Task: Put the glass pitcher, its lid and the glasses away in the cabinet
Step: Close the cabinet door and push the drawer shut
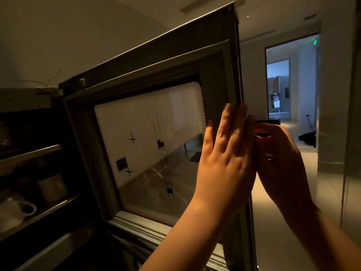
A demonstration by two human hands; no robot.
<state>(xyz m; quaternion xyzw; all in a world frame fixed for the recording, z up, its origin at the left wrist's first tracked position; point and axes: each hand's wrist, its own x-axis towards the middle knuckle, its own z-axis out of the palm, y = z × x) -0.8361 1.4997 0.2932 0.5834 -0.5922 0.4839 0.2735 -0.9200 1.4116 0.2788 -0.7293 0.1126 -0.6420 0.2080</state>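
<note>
The cabinet door [148, 79], grey-framed with a printed glass pane [148, 145], stands swung wide from the cabinet. My left hand [224, 153] lies flat with fingers spread on the inner side of the door's free edge. My right hand [279, 153] is curled around the black door handle [268, 122] on the outer side. Inside the dark cabinet [29, 153] at the left, a white mug [17, 210] and a pale cup [51, 186] stand on a lower shelf. No pitcher, lid or drinking glass can be made out.
Metal shelf rails [33, 151] cross the cabinet interior. To the right, a pale tiled floor [283, 222] leads to a lit doorway [291, 81]. A wall or pillar edge [349, 133] stands at the far right. Dark objects [307, 136] lie on the floor by the doorway.
</note>
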